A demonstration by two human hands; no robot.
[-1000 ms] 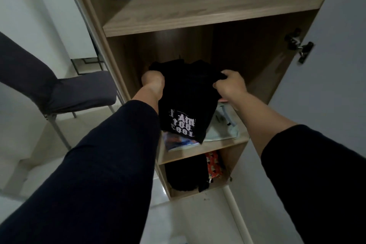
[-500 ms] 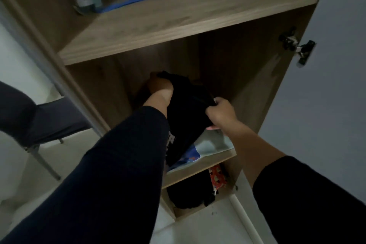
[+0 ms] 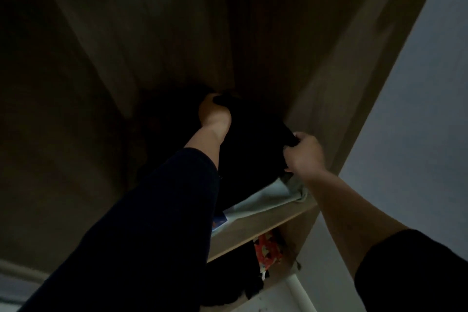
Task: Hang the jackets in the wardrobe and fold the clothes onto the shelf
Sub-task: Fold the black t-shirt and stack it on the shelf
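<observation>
A folded black T-shirt (image 3: pixel 253 149) lies deep in the dark wardrobe compartment, on top of a pale folded garment (image 3: pixel 263 197) on the wooden shelf (image 3: pixel 255 230). My left hand (image 3: pixel 214 113) grips the shirt's far left corner near the back wall. My right hand (image 3: pixel 304 153) pinches its right edge near the wardrobe's side panel. The shirt's printed front is hidden.
The wardrobe's right side panel (image 3: pixel 342 88) and the white door (image 3: pixel 417 121) stand close on the right. Below the shelf, a dark garment (image 3: pixel 228 284) and a red patterned item (image 3: pixel 266 248) fill the lower compartment. The interior is very dim.
Both hands have pushed the black shirt further into the compartment and lowered it onto the pile. My head has moved in under the upper shelf, so the chair and upper shelf have left view.
</observation>
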